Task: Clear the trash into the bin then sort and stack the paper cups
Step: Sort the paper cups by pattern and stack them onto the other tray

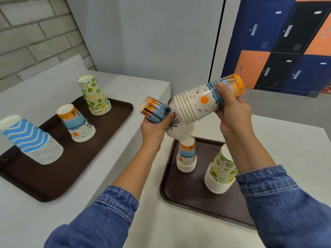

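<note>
My left hand [154, 127] grips a sunset-print paper cup [155, 111], held on its side in the air. My right hand [231, 108] holds a stack of sunset-print cups [198, 102], tilted with its rims pointing toward the left cup. Both are held above the right brown tray [193, 199], where a short sunset stack [186, 158] and a lime-print stack [221, 172] stand upside down. On the left brown tray [59, 174] stand a blue zigzag stack [32, 140], a sunset stack [76, 122] and a lime-print stack [94, 94].
Both trays rest on white counters [129, 83] with a step down between them. A grey wall stands behind, a brick wall at the far left. Orange, blue and black lockers [279, 51] fill the back right.
</note>
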Available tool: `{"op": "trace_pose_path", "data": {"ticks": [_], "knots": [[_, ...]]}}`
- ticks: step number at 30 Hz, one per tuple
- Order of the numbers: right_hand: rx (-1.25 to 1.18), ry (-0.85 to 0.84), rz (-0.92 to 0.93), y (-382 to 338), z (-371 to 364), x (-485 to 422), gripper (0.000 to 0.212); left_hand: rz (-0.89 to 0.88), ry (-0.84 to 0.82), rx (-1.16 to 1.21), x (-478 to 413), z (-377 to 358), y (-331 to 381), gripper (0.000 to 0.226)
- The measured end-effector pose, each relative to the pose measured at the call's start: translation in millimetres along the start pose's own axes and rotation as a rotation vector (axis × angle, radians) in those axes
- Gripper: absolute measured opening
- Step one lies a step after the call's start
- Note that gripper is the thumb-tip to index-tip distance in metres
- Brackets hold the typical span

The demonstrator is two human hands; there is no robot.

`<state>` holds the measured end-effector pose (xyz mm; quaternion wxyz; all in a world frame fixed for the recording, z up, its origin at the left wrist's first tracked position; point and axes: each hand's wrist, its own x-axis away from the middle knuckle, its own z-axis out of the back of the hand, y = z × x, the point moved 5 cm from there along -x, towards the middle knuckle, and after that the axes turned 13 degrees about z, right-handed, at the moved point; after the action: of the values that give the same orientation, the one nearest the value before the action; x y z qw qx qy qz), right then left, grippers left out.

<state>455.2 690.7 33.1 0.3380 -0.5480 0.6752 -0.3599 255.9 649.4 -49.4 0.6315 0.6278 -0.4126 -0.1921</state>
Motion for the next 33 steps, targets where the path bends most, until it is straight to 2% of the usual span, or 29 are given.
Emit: {"op": "trace_pose_path", "data": {"ticks": [4, 7, 9, 13, 16, 19, 25, 30, 33], "knots": [[-0.060, -0.002, -0.077, 4.6, -7.0, 3.0, 0.017, 0.098, 0.068, 0.200, 2.6, 18.7, 11.3, 0.042], [-0.116, -0.025, -0.137, 9.8, -18.8, 4.7, 0.026, 0.080, 0.135, 0.316, 2.4, 49.3, 39.5, 0.047], [-0.162, -0.054, -0.182, 14.2, -32.7, 6.8, 0.030, 0.043, 0.195, 0.311, 3.8, 77.6, 69.1, 0.045], [-0.197, -0.104, -0.223, 25.2, -68.7, 15.6, 0.021, -0.216, 0.387, 0.122, 2.6, 145.0, 142.4, 0.038], [-0.187, -0.147, -0.215, 35.6, -99.2, 24.0, 0.021, -0.391, 0.554, -0.194, 3.5, 183.3, 192.8, 0.052], [-0.188, -0.161, -0.205, 46.6, -130.0, 29.7, 0.020, -0.455, 0.653, -0.492, -4.7, 203.6, 216.6, 0.058], [-0.136, -0.181, -0.159, 68.0, -190.8, 31.9, 0.026, -0.368, 0.650, -0.690, -45.9, 226.8, 178.5, 0.061], [-0.092, -0.265, -0.056, 76.3, -243.8, 34.4, 0.017, -0.213, 0.614, -0.697, -75.2, 243.8, 121.6, 0.063], [-0.024, -0.357, 0.048, 83.9, -274.5, 38.2, 0.023, -0.159, 0.604, -0.631, -86.5, 255.7, 94.3, 0.070]]}}
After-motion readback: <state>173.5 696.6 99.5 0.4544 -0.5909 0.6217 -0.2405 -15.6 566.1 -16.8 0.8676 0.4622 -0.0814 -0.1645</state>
